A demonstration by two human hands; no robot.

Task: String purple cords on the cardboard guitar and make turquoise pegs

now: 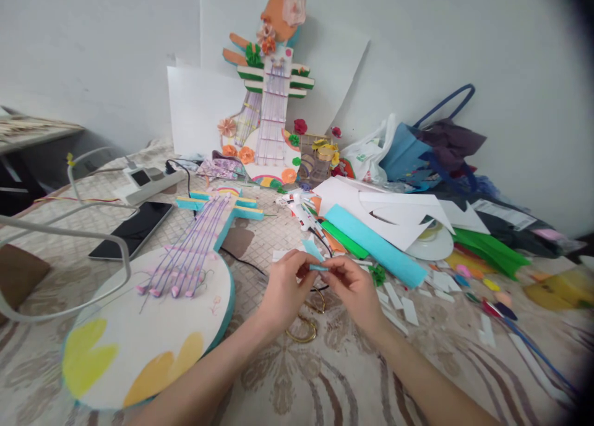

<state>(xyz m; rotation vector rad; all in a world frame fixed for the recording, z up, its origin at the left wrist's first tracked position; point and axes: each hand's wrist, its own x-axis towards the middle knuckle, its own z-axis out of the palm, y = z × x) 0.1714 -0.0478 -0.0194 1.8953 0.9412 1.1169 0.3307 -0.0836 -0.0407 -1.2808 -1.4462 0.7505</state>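
Between the fingertips of my left hand [288,285] and my right hand [355,288] is a small strip of light blue paper [318,267]. Both hands pinch it, one at each end, above the patterned tablecloth. Gold-handled scissors [304,333] lie just below my hands, their blades hidden. Another light blue paper piece [312,249] shows right behind my fingers. To the left lies a guitar-shaped craft [153,333] with a white body, blue edges, purple strings and yellow painted petals. A white glue gun [301,210] rests beyond my hands.
A decorated guitar craft [273,122] leans upright at the back. Rolled blue paper [375,245], white cut sheets [390,206] and scattered scraps [408,311] cover the right. A tablet [132,229], a power strip [148,184] and a looping cable [125,259] are on the left.
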